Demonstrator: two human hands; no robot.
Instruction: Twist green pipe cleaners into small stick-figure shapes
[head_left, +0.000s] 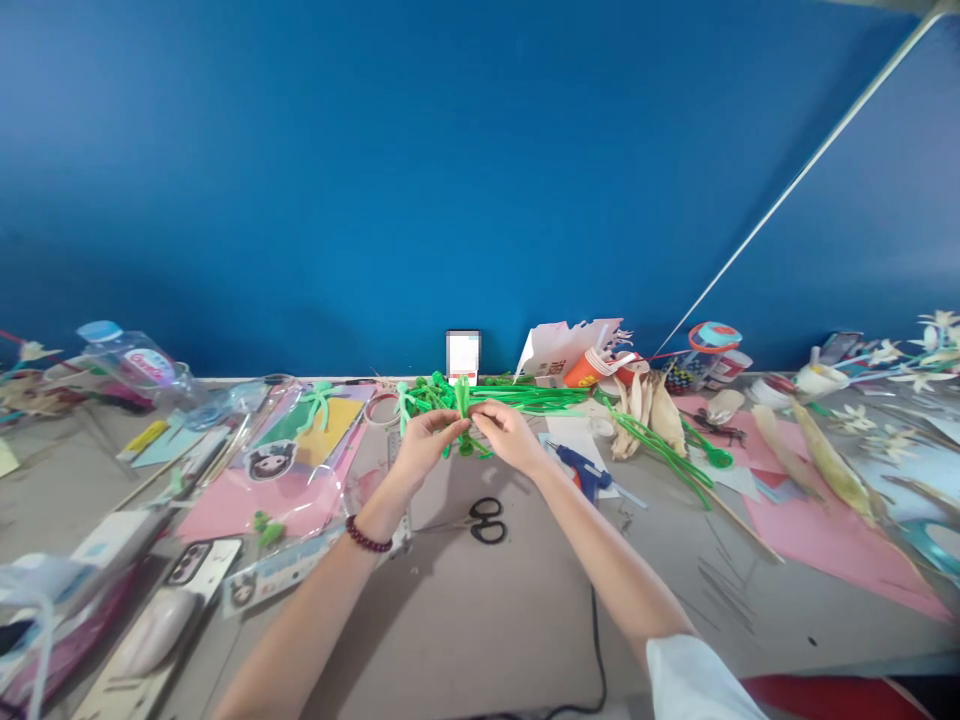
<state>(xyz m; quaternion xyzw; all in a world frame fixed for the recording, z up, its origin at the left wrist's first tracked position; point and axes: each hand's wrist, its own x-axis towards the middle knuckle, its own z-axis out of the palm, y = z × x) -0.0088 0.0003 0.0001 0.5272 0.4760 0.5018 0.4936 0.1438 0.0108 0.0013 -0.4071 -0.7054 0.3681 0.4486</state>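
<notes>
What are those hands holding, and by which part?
A green craft piece: the fingertips of the left hand and right hand pinch it around its middle, with green showing above and below. The exact contact is too small to tell.

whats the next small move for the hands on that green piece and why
Probably steady the green piece with the left hand and gently adjust its strands with the right hand: both hands' fingertips are at it, and the scissors lie untouched on the table.
</notes>
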